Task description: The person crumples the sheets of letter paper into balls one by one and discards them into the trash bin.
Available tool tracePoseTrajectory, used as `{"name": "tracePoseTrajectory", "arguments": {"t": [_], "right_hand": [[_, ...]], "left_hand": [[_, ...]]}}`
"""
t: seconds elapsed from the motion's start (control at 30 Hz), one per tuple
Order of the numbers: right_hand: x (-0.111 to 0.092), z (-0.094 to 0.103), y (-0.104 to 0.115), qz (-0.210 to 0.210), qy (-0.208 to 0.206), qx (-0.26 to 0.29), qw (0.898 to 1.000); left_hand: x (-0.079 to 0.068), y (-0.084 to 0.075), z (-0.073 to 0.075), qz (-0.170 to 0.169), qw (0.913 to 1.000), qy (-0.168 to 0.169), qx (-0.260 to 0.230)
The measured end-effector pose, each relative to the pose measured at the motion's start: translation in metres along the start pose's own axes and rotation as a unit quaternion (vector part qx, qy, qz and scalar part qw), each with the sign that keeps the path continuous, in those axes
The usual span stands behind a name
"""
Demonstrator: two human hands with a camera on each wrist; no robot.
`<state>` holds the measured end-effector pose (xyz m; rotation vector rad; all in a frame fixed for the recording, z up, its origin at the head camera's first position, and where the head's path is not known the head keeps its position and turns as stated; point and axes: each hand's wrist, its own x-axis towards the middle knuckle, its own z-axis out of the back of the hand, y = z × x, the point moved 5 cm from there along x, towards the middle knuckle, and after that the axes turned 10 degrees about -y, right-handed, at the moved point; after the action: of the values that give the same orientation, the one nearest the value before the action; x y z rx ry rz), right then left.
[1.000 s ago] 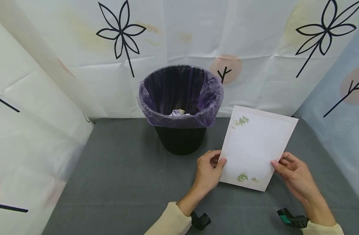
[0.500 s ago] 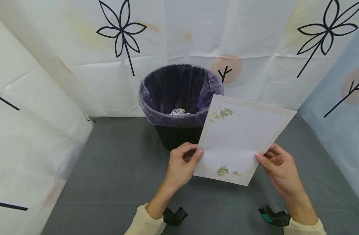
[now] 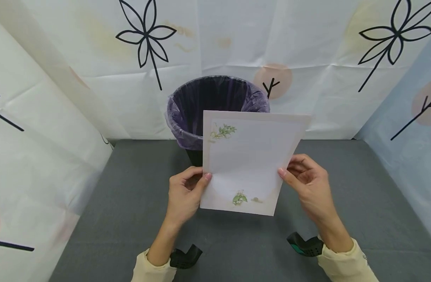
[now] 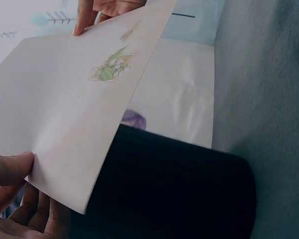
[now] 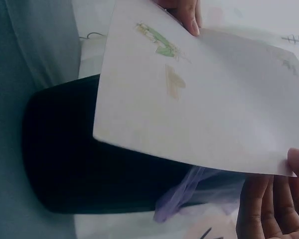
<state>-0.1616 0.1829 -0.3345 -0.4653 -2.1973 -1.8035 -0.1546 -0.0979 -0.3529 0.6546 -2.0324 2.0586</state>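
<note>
A pale sheet of paper (image 3: pixel 250 156) with small green plant prints is held up between both hands, in front of the trash can (image 3: pixel 193 156). On its left edge, the left hand (image 3: pixel 183 196) pinches it with the thumb on the front and the fingers behind. The right hand (image 3: pixel 310 188) pinches the right edge the same way. In the head view the sheet covers much of the can's front and the lower part of its opening. Both wrist views show the sheet slightly bowed, with the dark can wall (image 4: pixel 179 189) behind it.
A purple plastic liner (image 3: pixel 178 127) is folded over the can's rim. The can stands on a grey cloth-covered table (image 3: pixel 130 203), near the back. White patterned curtains (image 3: pixel 229 47) close off the back and both sides. Each wrist wears a black strap device (image 3: pixel 185 256).
Both hands have carried the paper to the left, from beside the can to in front of it, and turned it more upright. The crumpled paper seen earlier inside the can is now hidden.
</note>
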Motion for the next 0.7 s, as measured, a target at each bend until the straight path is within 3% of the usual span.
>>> {"name": "tracePoseTrajectory", "arguments": {"t": [0.23,0.47,0.6,0.7], "right_hand": [[0.008,-0.016,0.005,0.043,-0.022,0.014,0.999],[0.012,-0.018,0.012,0.089,-0.055,0.006,0.995],[0.019,-0.016,0.021,0.144,-0.09,0.016,0.985],[0.022,-0.016,0.029,0.204,-0.118,0.027,0.971]], "left_hand": [[0.002,-0.002,0.011,0.011,0.9996,-0.024,-0.012],[0.002,-0.003,0.011,0.011,0.9996,-0.021,-0.013],[0.0,-0.004,0.009,0.011,0.9998,-0.011,-0.009],[-0.002,-0.005,0.007,0.012,0.9999,-0.002,-0.012]]}}
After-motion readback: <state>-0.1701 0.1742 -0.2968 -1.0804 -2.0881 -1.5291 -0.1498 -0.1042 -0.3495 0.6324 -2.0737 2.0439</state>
